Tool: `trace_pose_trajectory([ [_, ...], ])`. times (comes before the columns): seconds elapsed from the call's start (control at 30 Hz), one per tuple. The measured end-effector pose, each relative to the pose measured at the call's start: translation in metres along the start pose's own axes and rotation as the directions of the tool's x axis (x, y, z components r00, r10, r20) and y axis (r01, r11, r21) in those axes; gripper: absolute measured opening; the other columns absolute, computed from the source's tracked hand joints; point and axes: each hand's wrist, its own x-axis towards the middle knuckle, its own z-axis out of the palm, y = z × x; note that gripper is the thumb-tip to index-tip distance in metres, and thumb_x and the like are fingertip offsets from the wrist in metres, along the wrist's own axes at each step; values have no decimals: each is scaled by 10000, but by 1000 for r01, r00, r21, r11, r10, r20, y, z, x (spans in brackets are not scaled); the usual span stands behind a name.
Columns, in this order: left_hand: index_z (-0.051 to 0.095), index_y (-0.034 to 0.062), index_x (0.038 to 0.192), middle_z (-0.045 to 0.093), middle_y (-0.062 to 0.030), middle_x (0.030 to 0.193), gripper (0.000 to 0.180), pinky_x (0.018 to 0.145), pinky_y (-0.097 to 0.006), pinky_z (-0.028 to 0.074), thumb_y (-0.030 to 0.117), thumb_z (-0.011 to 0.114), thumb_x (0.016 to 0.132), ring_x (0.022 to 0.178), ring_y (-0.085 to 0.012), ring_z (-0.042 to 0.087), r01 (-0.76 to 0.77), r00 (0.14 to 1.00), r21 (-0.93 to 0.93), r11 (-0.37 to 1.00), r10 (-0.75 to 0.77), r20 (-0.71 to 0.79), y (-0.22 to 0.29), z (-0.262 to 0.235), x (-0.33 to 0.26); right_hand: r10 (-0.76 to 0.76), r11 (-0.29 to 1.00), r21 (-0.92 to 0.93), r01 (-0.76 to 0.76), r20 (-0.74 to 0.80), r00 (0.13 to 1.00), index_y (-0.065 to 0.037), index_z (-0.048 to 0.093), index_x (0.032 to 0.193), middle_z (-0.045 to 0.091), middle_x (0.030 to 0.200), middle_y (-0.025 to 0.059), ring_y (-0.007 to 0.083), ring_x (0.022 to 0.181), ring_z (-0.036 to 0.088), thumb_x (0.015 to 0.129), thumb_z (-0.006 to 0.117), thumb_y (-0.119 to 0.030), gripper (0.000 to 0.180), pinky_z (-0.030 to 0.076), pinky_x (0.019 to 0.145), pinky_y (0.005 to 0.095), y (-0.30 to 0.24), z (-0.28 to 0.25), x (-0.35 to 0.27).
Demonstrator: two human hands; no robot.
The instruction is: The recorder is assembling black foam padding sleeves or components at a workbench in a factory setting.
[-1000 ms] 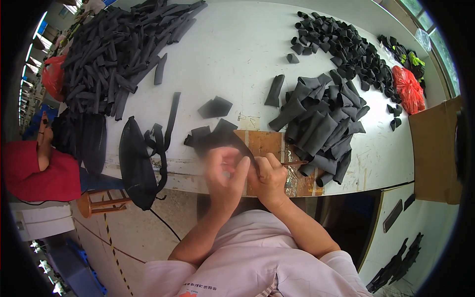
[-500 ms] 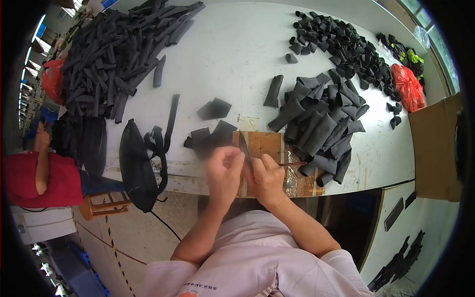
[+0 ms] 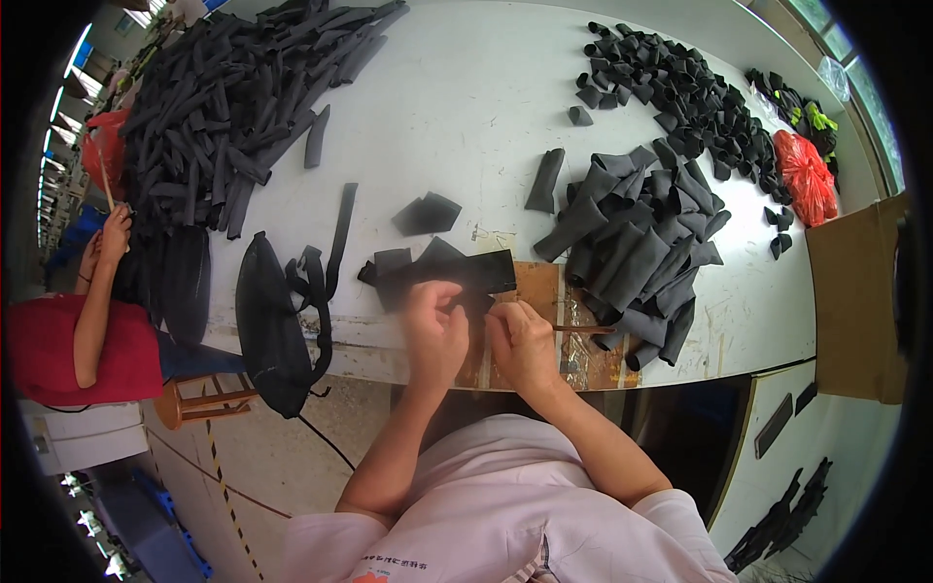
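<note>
White counter is filling upper frame. Centre: right hand is gripping slim brown rod; left hand is blurring beside flat black cloth-like strip, fingers' hold unclear.

white table carries heaped dark pieces, brown board.

The left forearm and right forearm angle inward from 2 bent elbows, bringing the hands just beside each other with a narrow gap between. The left hand is slightly farther forward and blurred, its fingers curled toward the right. The right hand is folded into a compact fist, knuckles forward. Both wrists look fairly straight.
</note>
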Motion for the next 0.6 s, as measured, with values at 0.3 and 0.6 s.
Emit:
trace_pose_trajectory([
  [0.3,480,-4,941,461,-182,972,341,784,-404,393,21,584,617,919,-345,460,-255,965,334,907,218,144,-9,21,-27,278,953,114,-281,44,960,19,571,811,563,570,101,138,512,547,782,532,-41,77,427,477,266,21,-7,-42],
  [0.6,495,35,801,438,-125,878,193,703,-400,377,113,632,690,806,-289,460,-257,966,717,648,183,181,-20,45,-26,404,878,170,-448,240,883,23,581,830,594,777,201,357,738,581,765,529,-49,109,463,638,366,25,-18,-60],
])
